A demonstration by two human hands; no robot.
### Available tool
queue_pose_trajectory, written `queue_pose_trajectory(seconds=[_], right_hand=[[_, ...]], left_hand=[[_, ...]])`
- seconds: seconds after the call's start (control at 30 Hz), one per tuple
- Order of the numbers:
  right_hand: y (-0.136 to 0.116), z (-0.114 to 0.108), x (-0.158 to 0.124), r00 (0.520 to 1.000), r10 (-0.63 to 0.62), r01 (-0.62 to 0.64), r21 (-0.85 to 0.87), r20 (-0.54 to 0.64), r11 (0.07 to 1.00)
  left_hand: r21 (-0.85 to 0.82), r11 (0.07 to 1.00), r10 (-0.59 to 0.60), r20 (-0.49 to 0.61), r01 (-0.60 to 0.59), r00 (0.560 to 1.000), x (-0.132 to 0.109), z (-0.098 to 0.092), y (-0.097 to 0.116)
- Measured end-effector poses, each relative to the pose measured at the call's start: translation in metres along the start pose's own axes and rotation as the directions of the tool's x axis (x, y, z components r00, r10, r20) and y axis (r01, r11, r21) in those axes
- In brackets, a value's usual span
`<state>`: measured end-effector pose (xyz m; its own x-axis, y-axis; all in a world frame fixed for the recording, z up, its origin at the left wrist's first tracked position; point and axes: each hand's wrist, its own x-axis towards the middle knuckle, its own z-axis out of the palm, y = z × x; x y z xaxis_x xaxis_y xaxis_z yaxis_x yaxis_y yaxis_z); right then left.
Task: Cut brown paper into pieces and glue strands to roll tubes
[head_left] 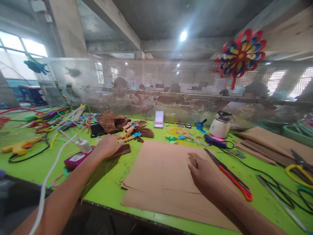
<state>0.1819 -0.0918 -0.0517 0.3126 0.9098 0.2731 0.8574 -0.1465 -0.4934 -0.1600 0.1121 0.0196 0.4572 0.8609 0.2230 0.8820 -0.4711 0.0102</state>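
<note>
Brown paper sheets lie stacked on the green table. Over their right part is my right hand, its fingers curled round a small tan piece. My left hand reaches to a bundle of rolled paper pieces with blue and yellow bits, left of the sheets; its fingertips touch the bundle, and whether they grip it is unclear. Dark brown strips lie under that hand. A red-handled cutter rests on the right side of the sheets.
Left: colored strips, yellow glue gun, magenta power strip and white cable. Back: brown cloth, phone, paper scraps, white kettle. Right: brown paper, yellow-handled scissors, black cords. A mesh screen stands behind.
</note>
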Motion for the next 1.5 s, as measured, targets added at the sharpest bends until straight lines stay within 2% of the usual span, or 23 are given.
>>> queue_pose_trajectory(seconds=[0.13, 0.23, 0.7, 0.97, 1.1, 1.2, 1.33, 1.4, 1.5], right_hand=[[0.000, -0.002, 0.000, 1.000, 0.016, -0.016, -0.010, 0.017, 1.000], [0.001, -0.001, 0.000, 1.000, 0.021, -0.021, 0.000, 0.021, 1.000], [-0.001, -0.003, 0.000, 1.000, 0.012, -0.011, -0.028, 0.019, 1.000], [0.006, 0.002, 0.002, 1.000, 0.001, -0.001, 0.012, 0.013, 1.000], [0.005, 0.001, 0.002, 1.000, 0.011, -0.011, -0.004, 0.020, 1.000], [0.005, 0.001, 0.003, 1.000, 0.017, -0.018, 0.019, 0.023, 1.000], [0.004, 0.001, 0.002, 1.000, 0.001, -0.001, 0.033, 0.011, 0.999], [0.003, 0.000, 0.002, 1.000, 0.005, -0.005, 0.030, 0.009, 1.000], [0.002, -0.001, 0.001, 1.000, 0.010, -0.010, 0.026, 0.018, 1.000]], left_hand=[[0.097, 0.994, 0.029, 0.159, -0.044, 0.987, -0.004, -0.001, 0.004], [0.112, 0.993, 0.016, 0.207, -0.039, 0.978, -0.007, 0.004, 0.005], [0.133, 0.990, 0.038, 0.128, -0.055, 0.991, -0.002, 0.016, -0.002], [0.132, 0.985, 0.100, 0.073, -0.109, 0.992, -0.008, 0.018, 0.008], [0.123, 0.987, 0.096, 0.062, -0.103, 0.993, -0.006, 0.020, 0.004], [0.083, 0.993, 0.083, 0.041, -0.087, 0.996, -0.006, 0.014, -0.001], [0.065, 0.997, 0.052, -0.044, -0.049, 0.998, -0.012, -0.006, 0.002], [0.061, 0.995, 0.083, -0.120, -0.076, 0.989, -0.017, -0.017, 0.011], [0.013, 0.982, 0.184, -0.242, -0.186, 0.953, -0.025, -0.033, 0.030]])
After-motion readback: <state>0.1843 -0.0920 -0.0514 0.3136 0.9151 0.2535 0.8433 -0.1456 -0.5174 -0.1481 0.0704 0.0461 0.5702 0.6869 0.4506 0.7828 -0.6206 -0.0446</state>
